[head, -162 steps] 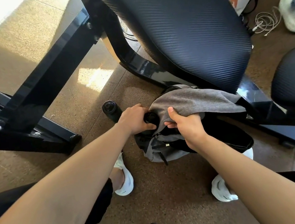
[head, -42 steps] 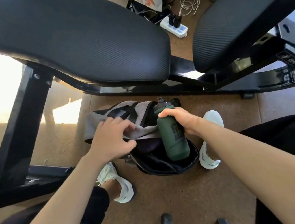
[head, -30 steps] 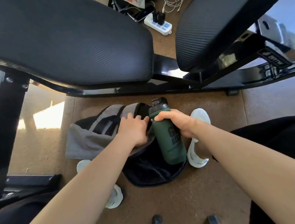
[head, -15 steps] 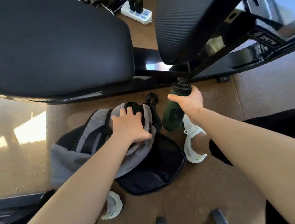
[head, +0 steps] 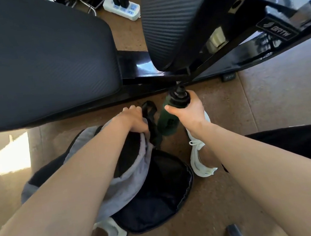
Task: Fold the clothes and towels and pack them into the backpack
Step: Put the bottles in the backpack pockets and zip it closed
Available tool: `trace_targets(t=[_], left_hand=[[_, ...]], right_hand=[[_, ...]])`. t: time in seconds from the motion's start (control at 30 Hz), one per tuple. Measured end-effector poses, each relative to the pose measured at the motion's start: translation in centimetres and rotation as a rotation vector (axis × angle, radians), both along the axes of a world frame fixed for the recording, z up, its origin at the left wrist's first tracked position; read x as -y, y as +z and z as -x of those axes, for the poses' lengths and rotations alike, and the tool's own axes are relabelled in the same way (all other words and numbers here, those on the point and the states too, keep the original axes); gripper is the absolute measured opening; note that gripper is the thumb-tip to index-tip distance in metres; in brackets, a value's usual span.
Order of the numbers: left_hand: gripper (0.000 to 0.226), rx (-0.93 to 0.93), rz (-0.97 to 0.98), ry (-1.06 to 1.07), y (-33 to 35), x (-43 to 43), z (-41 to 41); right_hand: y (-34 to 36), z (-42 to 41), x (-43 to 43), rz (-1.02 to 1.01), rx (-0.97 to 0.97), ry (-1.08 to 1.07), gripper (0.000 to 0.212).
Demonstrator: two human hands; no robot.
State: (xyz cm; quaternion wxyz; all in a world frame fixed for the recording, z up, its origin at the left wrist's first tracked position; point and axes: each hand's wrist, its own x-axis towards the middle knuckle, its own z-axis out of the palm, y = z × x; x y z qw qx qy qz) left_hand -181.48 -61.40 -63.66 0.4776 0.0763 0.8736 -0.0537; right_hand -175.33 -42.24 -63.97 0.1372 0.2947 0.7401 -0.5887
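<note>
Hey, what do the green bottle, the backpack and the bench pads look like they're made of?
The bottle: dark green, matte body with black cap; plastic or coated metal, unclear which. The backpack: soft grey and black fabric, since it creases and slumps. The bench pads: black vinyl-like cover, finely ribbed with slight sheen, probably padded.

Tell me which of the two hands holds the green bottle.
The right hand: its fingers curl round the top of the green bottle. The left hand grips the grey backpack instead.
</note>
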Motion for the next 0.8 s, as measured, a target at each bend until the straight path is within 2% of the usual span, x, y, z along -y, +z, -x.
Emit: trace_targets(t=[0.07, 0.13, 0.27, 0.33, 0.43, 0.57, 0.67, 0.77, 0.8], left_hand=[[0.054, 0.117, -0.063, 0.060, 0.2, 0.2, 1.1], [0.040, 0.180, -0.090, 0.030, 0.6, 0.2, 2.1], [0.046, 0.258, -0.072, -0.057, 0.6, -0.4, 3.5], [0.045, 0.200, -0.055, -0.063, 0.0, -0.9, 3.5], [0.068, 0.108, -0.014, -0.179, -1.6, -1.8, 2.7], [0.070, 0.114, -0.031, -0.258, -3.2, -2.7, 1.5], [0.051, 0.074, -0.077, -0.286, -4.1, -2.6, 0.8], [0.009, 0.070, -0.175, -0.205, -5.2, -1.5, 0.1], [0.009, 0.074, -0.206, -0.164, -5.6, -1.0, 0.1]], right_hand=[[0.1, -0.1, -0.5, 0.000, 0.006, -0.046, 0.074], [0.1, -0.2, -0.8, 0.034, 0.024, -0.103, 0.073], [-0.2, -0.2, -0.5, 0.103, 0.061, -0.196, 0.071], [-0.3, -0.2, -0.2, 0.133, 0.079, -0.228, 0.069], [-0.5, -0.2, 0.2, 0.165, 0.083, -0.252, 0.066], [-0.6, -0.2, 0.3, 0.151, 0.091, -0.236, 0.069], [-0.5, -0.2, -0.2, 0.139, 0.098, -0.241, 0.067], [-0.5, -0.3, -0.7, 0.130, 0.092, -0.247, 0.061], [-0.5, -0.4, -0.9, 0.124, 0.092, -0.248, 0.058]])
